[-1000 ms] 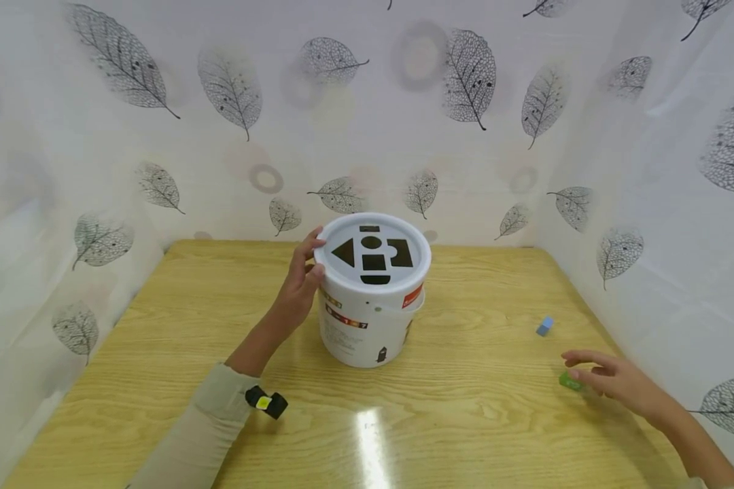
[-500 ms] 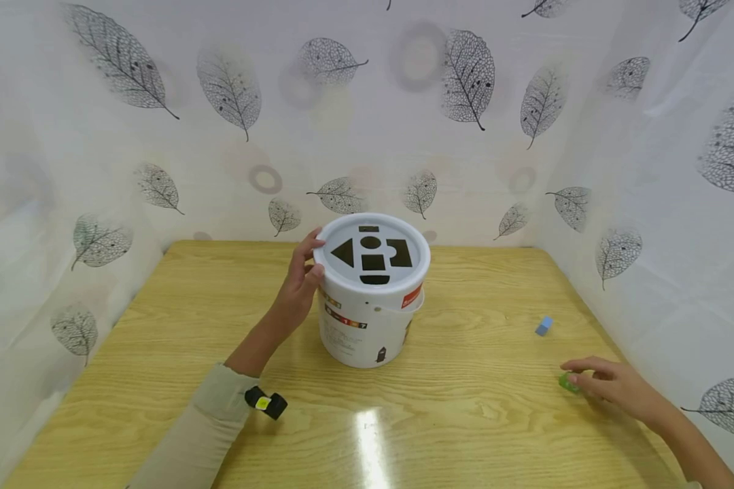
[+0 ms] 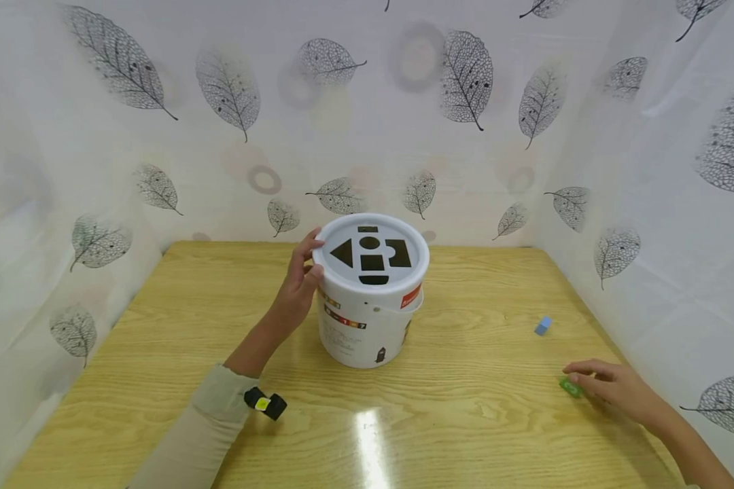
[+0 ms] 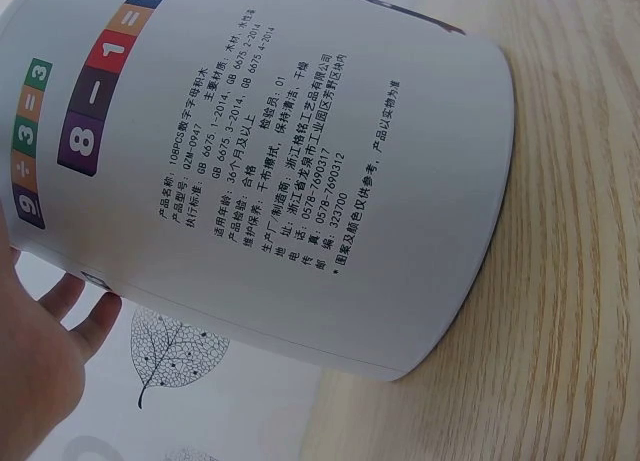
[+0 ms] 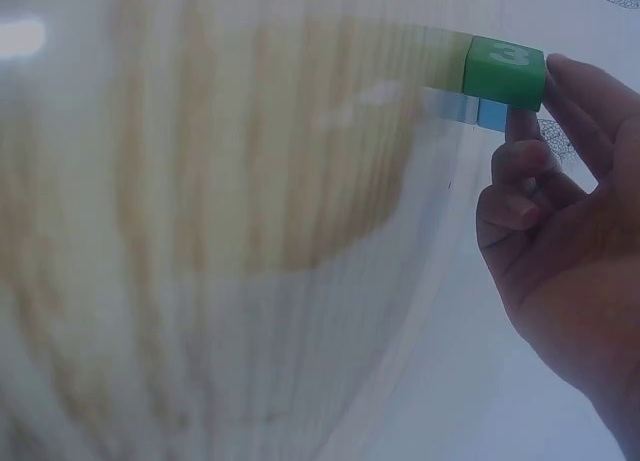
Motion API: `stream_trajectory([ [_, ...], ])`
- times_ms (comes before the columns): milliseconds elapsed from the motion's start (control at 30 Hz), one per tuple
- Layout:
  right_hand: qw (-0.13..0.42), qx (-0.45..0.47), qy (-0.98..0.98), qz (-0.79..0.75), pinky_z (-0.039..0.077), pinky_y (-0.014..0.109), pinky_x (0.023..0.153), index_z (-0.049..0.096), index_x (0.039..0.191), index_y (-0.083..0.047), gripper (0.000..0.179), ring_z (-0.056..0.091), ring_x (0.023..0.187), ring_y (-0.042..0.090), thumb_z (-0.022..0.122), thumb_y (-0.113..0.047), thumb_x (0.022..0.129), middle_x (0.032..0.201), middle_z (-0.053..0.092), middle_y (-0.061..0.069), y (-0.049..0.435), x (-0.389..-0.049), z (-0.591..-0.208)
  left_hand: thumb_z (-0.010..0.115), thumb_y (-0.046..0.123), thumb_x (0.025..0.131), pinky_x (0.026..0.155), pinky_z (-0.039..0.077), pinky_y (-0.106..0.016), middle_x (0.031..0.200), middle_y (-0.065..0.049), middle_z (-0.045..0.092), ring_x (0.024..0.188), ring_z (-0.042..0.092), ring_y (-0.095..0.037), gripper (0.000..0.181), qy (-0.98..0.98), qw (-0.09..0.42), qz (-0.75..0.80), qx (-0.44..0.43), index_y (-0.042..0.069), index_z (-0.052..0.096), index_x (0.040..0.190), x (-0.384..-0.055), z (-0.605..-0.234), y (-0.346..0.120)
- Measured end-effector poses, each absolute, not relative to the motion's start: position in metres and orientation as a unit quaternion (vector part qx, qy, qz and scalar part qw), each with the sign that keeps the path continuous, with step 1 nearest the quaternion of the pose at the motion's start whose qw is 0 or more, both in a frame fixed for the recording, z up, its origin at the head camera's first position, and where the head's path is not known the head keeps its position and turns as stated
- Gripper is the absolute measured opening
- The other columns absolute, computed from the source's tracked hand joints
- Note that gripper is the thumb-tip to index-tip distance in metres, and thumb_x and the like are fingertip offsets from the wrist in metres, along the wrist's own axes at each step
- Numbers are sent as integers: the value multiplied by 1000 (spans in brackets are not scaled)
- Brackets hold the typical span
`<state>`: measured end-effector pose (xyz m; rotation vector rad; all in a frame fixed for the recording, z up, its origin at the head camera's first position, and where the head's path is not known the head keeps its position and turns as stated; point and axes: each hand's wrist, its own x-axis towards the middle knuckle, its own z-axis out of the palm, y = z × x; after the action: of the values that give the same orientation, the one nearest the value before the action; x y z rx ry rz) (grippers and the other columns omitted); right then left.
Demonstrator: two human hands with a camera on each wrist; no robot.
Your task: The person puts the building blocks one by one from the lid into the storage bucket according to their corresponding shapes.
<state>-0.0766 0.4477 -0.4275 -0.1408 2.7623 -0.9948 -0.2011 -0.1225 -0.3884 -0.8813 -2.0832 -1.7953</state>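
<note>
A white bucket (image 3: 367, 329) stands upright on the table, with shape-cut holes in its lid (image 3: 404, 272). My left hand (image 3: 296, 285) holds the bucket's left side at the rim, fingers curved around it and thumb toward the front. In the left wrist view, fingertips (image 4: 98, 321) press against the printed wall. At the right, my right hand (image 3: 614, 387) pinches a small green block (image 3: 570, 387) low over the table. The right wrist view shows a pale 3 on the green block (image 5: 505, 71), between thumb and finger; the other fingers are curled.
A small blue block (image 3: 543, 326) lies beyond the right hand, toward the table's right edge. White leaf-patterned sheeting (image 3: 367, 136) encloses the wooden table (image 3: 465, 421) at the back and sides. A thin handle (image 3: 412, 309) hangs against the bucket.
My right hand has closed its fingers onto the green block, which has turned slightly and now shows its marked face. The left hand and bucket have stayed in place.
</note>
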Motion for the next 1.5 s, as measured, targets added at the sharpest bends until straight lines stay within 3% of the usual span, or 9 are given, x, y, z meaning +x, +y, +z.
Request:
stream_trajectory([
  [133,103,-39,943,-313,51,26,68,62,133,-2,41,55,88,-1,51,-30,105,130,63,17,448,-76,-428,36,20,103,96,44,-51,168,0,13,133,35,-27,44,-714,129,-617,-304,11,27,145,-200,-388,-122],
  [267,125,-34,937,-325,51,27,67,56,139,2,47,58,85,3,51,-30,105,127,63,18,452,-74,-427,36,18,103,96,44,-51,168,-2,13,132,36,-28,43,-713,133,-616,-307,10,28,145,-200,-387,-122],
  [400,156,-51,915,-369,51,29,66,47,143,7,50,60,79,12,54,-23,103,124,61,10,457,-71,-428,36,17,103,96,44,-51,168,-2,13,132,36,-28,43,-712,135,-616,-308,9,28,145,-201,-388,-123],
  [633,145,-99,894,-413,48,27,62,52,139,3,46,58,71,13,62,-11,97,115,58,-27,461,-69,-431,36,19,104,98,42,-52,168,-1,13,134,34,-28,43,-714,132,-617,-303,10,28,145,-202,-389,-123],
  [833,133,-95,906,-390,48,26,62,54,137,3,45,58,73,10,64,-13,97,111,56,-33,458,-68,-432,37,21,103,98,42,-53,168,0,13,134,34,-27,44,-715,131,-617,-302,11,28,145,-202,-389,-123],
  [933,141,-75,913,-376,49,26,65,52,136,5,47,60,75,10,63,-18,97,107,59,-26,457,-69,-431,37,21,103,99,42,-52,168,-1,13,134,33,-27,44,-714,133,-616,-305,10,28,145,-202,-389,-122],
  [1100,157,-56,913,-373,45,27,63,48,138,6,48,57,70,13,61,-21,99,82,64,-1,456,-71,-430,36,20,103,98,42,-52,168,-2,12,134,33,-27,44,-713,131,-617,-306,11,27,146,-203,-389,-122],
  [1333,153,-73,891,-420,43,33,48,49,137,1,42,46,53,11,59,-17,100,68,61,1,448,-73,-422,36,18,103,98,42,-52,168,-3,13,133,34,-27,43,-713,135,-617,-305,9,27,145,-202,-389,-123],
  [1500,131,-80,895,-418,41,34,47,49,137,0,40,45,51,15,57,-16,101,76,70,10,437,-78,-417,36,17,103,98,43,-52,168,-2,13,134,34,-27,43,-712,137,-616,-307,9,28,144,-203,-390,-123],
])
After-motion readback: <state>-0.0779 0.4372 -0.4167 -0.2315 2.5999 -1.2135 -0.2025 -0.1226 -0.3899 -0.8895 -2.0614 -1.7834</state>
